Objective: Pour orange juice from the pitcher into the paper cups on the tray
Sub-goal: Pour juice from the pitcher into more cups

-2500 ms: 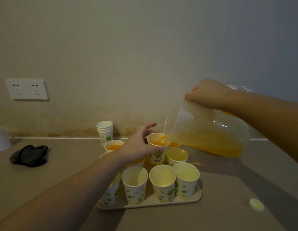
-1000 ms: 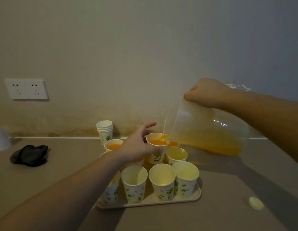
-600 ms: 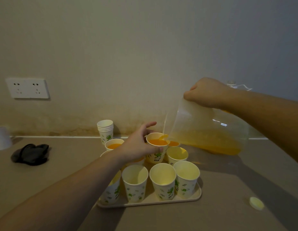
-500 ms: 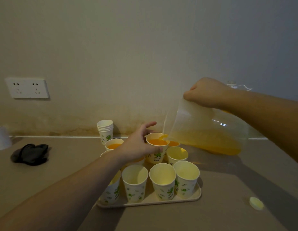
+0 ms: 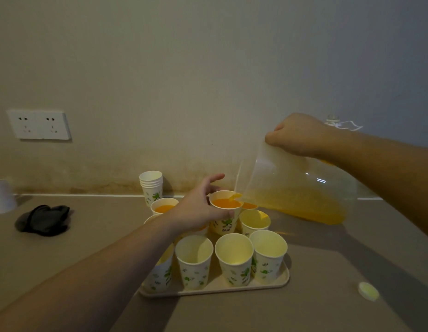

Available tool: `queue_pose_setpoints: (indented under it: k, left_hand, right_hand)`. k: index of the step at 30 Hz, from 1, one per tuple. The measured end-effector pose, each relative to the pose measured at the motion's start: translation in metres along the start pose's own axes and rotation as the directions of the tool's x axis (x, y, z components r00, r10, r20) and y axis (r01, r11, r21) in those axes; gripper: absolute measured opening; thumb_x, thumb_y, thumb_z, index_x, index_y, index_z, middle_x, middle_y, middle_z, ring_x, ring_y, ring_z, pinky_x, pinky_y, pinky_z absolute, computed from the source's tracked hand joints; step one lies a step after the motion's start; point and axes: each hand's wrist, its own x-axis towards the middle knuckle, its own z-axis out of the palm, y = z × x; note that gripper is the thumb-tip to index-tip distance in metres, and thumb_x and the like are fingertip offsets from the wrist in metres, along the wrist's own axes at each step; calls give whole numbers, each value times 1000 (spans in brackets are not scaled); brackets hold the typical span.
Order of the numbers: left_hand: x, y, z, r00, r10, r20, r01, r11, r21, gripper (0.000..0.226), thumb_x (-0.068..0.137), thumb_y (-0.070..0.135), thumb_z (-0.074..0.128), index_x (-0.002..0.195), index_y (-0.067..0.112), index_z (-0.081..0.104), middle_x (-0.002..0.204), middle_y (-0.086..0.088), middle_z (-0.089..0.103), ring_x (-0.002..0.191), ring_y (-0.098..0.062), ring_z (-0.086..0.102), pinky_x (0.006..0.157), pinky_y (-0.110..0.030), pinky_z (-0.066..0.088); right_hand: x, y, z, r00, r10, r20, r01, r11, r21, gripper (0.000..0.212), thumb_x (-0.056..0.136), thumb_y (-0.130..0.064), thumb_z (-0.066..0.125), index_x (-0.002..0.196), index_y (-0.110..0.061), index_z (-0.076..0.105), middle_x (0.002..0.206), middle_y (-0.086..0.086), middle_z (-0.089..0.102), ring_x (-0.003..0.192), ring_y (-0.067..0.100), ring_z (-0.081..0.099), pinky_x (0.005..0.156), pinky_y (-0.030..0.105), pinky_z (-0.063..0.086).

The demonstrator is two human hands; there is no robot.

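My right hand [image 5: 298,134] grips the top of a clear plastic pitcher [image 5: 287,185], tilted left with orange juice lying in its lower side. Juice runs from its spout into a paper cup [image 5: 225,213] with green leaf print, nearly full. My left hand [image 5: 199,207] holds that cup at its rim, thumb in front, fingers behind. The cup is among several paper cups on a beige tray [image 5: 283,280]. Three empty cups stand in the front row [image 5: 234,257]; a filled cup [image 5: 164,207] stands at the back left.
A stack of spare cups [image 5: 151,185] stands by the wall behind the tray. A black cloth [image 5: 44,219] lies at the left, a white object [image 5: 2,196] at the far left edge. A small pale lid [image 5: 368,291] lies at the right. Wall sockets [image 5: 39,124] are on the left.
The juice level in the held cup has risen while the pitcher keeps pouring. Both hands have stayed almost in the same place.
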Motion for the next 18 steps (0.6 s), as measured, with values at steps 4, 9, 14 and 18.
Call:
queue_pose_setpoints:
  k: [4, 9, 14, 18]
  left_hand:
    - [0, -1, -1, 1000, -6, -9, 6, 1000, 14, 100, 76, 26, 90, 152, 43, 29, 134, 11, 54, 120, -12, 57, 96, -31, 53]
    - [1, -2, -2, 1000, -16, 2, 16, 999, 51, 100, 76, 28, 90, 152, 43, 27, 128, 15, 53, 118, -12, 59, 96, -32, 55]
    - [3, 0, -5, 999, -22, 34, 16, 986, 166, 103, 76, 34, 88, 154, 44, 22, 133, 10, 52, 121, -16, 57, 103, -39, 52]
    - [5, 2, -3, 997, -27, 77, 7, 967, 253, 103, 77, 34, 87, 155, 43, 21, 137, 9, 51, 123, -16, 55, 102, -34, 51]
  right_hand:
    - [1, 7, 4, 999, 32, -4, -31, 997, 69, 32, 93, -28, 52, 72, -5, 61, 74, 12, 51, 69, 27, 47, 63, 32, 36]
    - [-1, 12, 7, 997, 80, -3, -78, 984, 162, 33, 92, -27, 54, 69, -5, 58, 68, 10, 48, 62, 26, 45, 56, 30, 32]
    - [-7, 18, 9, 985, 172, 13, -166, 930, 327, 27, 90, -24, 56, 69, -7, 53, 64, 13, 47, 50, 24, 40, 49, 25, 30]
    - [-12, 22, 7, 977, 211, 30, -207, 908, 363, 24, 91, -25, 54, 73, -9, 54, 66, 11, 48, 44, 20, 34, 44, 21, 27]
